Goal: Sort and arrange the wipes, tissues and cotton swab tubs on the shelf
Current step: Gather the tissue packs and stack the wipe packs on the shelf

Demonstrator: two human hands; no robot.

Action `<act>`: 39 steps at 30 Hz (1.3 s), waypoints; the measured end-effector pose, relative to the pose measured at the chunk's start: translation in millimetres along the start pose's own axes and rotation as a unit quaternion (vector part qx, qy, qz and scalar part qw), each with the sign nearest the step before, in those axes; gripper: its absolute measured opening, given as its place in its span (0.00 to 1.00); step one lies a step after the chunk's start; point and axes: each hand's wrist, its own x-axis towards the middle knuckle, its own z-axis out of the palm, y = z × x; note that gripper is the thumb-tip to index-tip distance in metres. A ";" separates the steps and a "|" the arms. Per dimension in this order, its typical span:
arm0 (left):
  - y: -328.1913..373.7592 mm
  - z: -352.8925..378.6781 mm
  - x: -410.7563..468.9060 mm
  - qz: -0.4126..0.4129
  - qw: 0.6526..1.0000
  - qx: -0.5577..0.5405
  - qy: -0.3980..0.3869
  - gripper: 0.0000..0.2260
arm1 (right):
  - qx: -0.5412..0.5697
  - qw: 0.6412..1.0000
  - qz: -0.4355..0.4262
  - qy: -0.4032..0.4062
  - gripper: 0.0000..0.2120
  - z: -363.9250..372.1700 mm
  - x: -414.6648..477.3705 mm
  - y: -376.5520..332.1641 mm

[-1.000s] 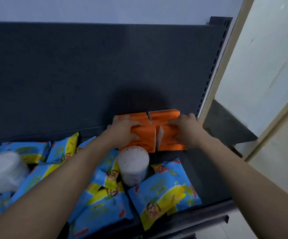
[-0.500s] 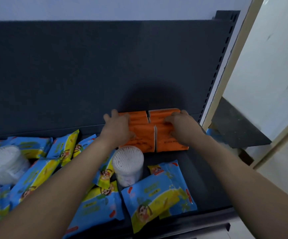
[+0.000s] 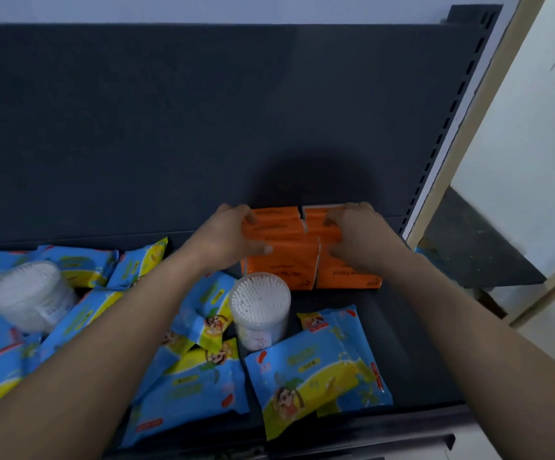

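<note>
Two stacks of orange tissue packs stand side by side at the back right of the dark shelf (image 3: 402, 343). My left hand (image 3: 226, 239) grips the left stack (image 3: 282, 267) and my right hand (image 3: 355, 234) grips the right stack (image 3: 346, 277), pressing them together against the back panel. An upright cotton swab tub (image 3: 259, 310) stands just in front of the left stack. A second swab tub (image 3: 27, 293) lies tilted at the far left. Several blue and yellow wipes packs (image 3: 316, 370) lie scattered over the front and left of the shelf.
The dark back panel (image 3: 203, 127) rises behind the shelf. A slotted upright (image 3: 442, 137) marks the shelf's right end, with a beige door frame (image 3: 475, 121) beyond it. A strip of bare shelf lies to the right of the wipes packs.
Both hands have slid up and back on the orange tissue stacks, now holding the upper packs. The camera has shifted slightly; the other items have not moved.
</note>
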 end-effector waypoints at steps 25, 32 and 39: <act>-147.6 -81.8 -83.2 -0.049 0.966 0.143 -0.212 0.30 | -0.175 0.920 -0.111 -0.334 0.32 46.9 27.2 -191.9; -172.0 -85.8 -91.0 -0.052 0.938 0.220 -0.263 0.35 | -0.142 0.954 -0.088 -0.248 0.24 56.7 32.6 -194.4; -169.3 -86.0 -84.0 -0.018 0.918 0.286 -0.276 0.33 | -0.063 0.990 -0.065 -0.111 0.14 35.6 26.7 -199.8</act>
